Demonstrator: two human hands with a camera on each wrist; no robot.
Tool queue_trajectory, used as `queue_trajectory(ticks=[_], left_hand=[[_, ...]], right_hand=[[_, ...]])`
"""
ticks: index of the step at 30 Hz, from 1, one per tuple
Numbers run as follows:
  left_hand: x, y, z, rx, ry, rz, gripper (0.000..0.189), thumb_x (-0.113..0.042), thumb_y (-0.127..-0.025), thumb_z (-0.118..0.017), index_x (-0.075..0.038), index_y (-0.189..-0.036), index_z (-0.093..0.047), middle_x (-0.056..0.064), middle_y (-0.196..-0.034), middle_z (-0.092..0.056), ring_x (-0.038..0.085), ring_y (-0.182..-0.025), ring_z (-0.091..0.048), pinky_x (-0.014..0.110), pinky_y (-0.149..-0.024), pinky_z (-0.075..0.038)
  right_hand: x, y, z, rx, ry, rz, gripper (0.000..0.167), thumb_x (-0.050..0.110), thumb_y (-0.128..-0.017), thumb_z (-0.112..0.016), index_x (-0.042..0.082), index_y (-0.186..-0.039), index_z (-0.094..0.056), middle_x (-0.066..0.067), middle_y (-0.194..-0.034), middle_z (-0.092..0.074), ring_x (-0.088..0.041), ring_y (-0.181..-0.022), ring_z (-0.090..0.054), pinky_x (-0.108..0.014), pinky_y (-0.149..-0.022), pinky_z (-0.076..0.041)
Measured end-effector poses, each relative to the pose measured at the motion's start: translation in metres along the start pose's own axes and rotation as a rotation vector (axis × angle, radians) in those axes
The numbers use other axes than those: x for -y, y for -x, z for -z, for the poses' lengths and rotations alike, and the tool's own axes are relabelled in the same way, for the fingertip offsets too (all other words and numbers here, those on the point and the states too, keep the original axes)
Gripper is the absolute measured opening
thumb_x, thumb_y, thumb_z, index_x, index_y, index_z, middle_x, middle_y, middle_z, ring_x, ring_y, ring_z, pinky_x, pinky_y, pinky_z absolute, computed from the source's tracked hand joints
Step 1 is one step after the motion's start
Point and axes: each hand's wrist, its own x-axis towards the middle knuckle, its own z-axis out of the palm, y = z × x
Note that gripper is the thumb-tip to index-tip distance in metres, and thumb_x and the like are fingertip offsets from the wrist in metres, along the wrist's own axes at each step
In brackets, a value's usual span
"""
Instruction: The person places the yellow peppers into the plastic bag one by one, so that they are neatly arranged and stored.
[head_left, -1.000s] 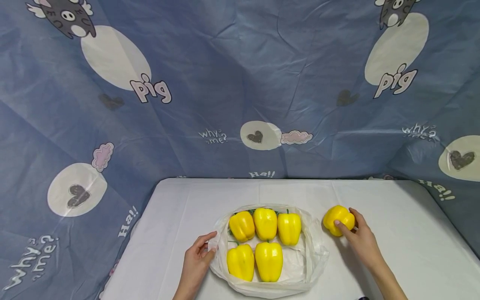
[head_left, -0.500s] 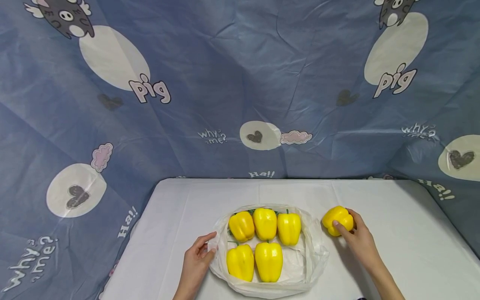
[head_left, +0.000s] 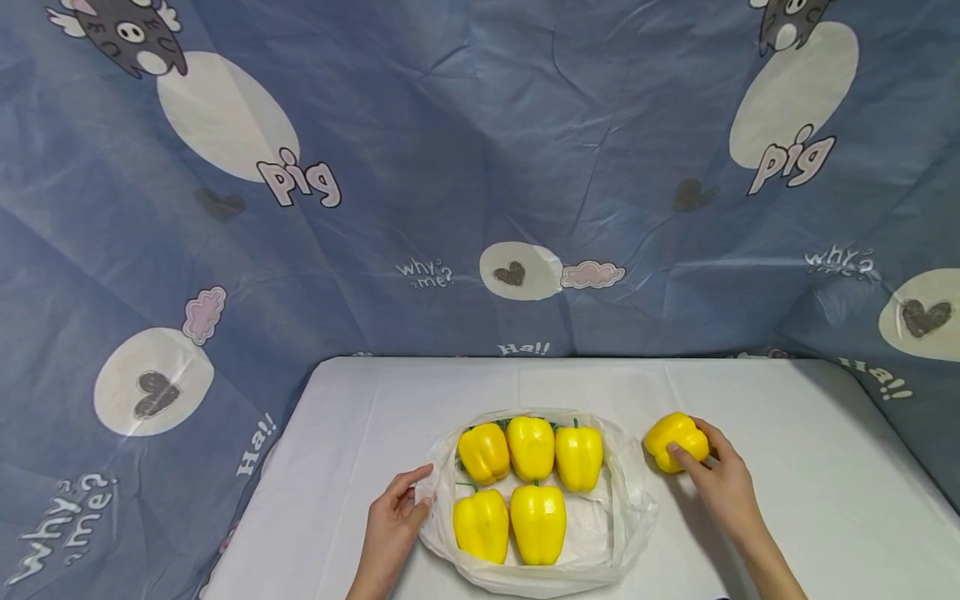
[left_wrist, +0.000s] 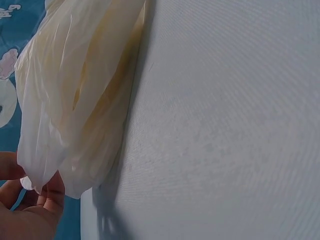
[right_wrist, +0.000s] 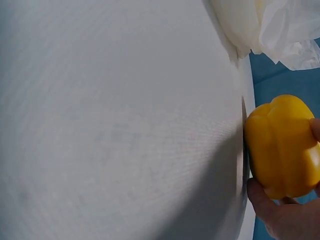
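Observation:
A white plastic bag (head_left: pixel 592 575) lies wide-mouthed at the front middle of the table. Inside it, three yellow bell peppers form a back row, and two more, one of them this bell pepper (head_left: pixel 537 525), lie in front. My left hand (head_left: pixel 393 521) pinches the bag's left rim between thumb and fingers; in the left wrist view the thin plastic hangs over the fingertips (left_wrist: pixel 54 192). To the right of the bag, my right hand (head_left: pixel 723 483) grips another yellow bell pepper (head_left: pixel 675 440), thumb on its near side. The right wrist view has this pepper (right_wrist: pixel 282 145) close to the tabletop.
A white cloth covers the table (head_left: pixel 360 400). Behind it and along both sides hangs a blue printed curtain (head_left: pixel 525 167). The bag's crumpled right edge (head_left: pixel 637 508) reaches toward the held pepper. A small dark thing shows at the bottom frame edge.
Almost nothing differs. The right hand and its bell pepper have shifted very slightly left; the left hand stays at the bag's rim.

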Motion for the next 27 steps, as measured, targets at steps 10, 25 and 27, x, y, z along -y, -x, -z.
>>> queue_trajectory(ticks=[10,25,27], left_hand=[[-0.0004,0.0002,-0.001,-0.001,0.005,-0.001,0.042,0.008,-0.085,-0.065,-0.009,-0.122,-0.069,0.008,-0.116,-0.062,0.018,-0.09,-0.043,0.018,-0.076,-0.039],[-0.0006,0.0001,-0.0004,0.002,-0.004,-0.012,0.042,0.008,-0.085,-0.064,-0.011,-0.122,-0.069,0.007,-0.117,-0.062,0.018,-0.092,-0.044,0.017,-0.079,-0.039],[-0.0008,-0.0001,-0.0003,0.006,-0.006,-0.01,0.042,0.008,-0.085,-0.064,-0.011,-0.123,-0.069,0.006,-0.119,-0.062,0.018,-0.094,-0.044,0.017,-0.081,-0.039]], right_hand=[[0.0023,-0.0005,0.0003,-0.021,-0.012,0.009,0.063,0.035,-0.096,-0.063,0.002,-0.145,-0.042,-0.027,-0.14,-0.044,-0.041,-0.125,-0.043,-0.052,-0.095,-0.04],[0.0015,0.0066,0.0042,-0.028,-0.096,-0.033,0.064,0.034,-0.094,-0.067,0.006,-0.146,-0.044,-0.022,-0.144,-0.044,-0.036,-0.124,-0.045,-0.004,-0.075,-0.039],[0.0019,0.0083,0.0046,-0.034,-0.1,-0.05,0.064,0.035,-0.093,-0.067,0.007,-0.146,-0.045,-0.021,-0.144,-0.044,-0.035,-0.124,-0.045,-0.005,-0.074,-0.04]])
